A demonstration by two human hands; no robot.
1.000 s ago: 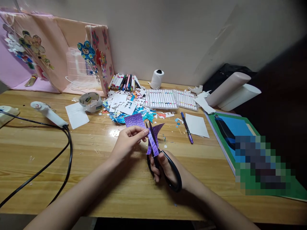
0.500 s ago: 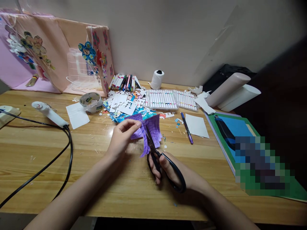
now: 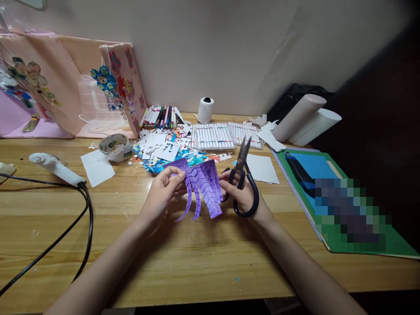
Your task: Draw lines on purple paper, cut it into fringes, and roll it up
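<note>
Purple paper (image 3: 206,181) with dark wavy lines hangs between my hands above the table, its lower left part cut into narrow strips that curl down. My left hand (image 3: 169,186) pinches the paper at its left side, thumb on top. Black-handled scissors (image 3: 242,168) rest in my right hand (image 3: 241,194), blades pointing up and away from the paper. The fingertips of that hand reach the paper's right edge; whether they grip it as well is partly hidden.
Behind the paper lies a heap of colored paper scraps (image 3: 160,148). Marker sets (image 3: 213,136), a thread spool (image 3: 205,110) and a tape roll (image 3: 115,147) stand farther back. A black cable (image 3: 90,232) loops at left; a green board (image 3: 344,175) lies at right.
The scissors have come out of the paper and turned upward in my right hand, which has moved up and right to the paper's edge. The strips now hang spread apart.
</note>
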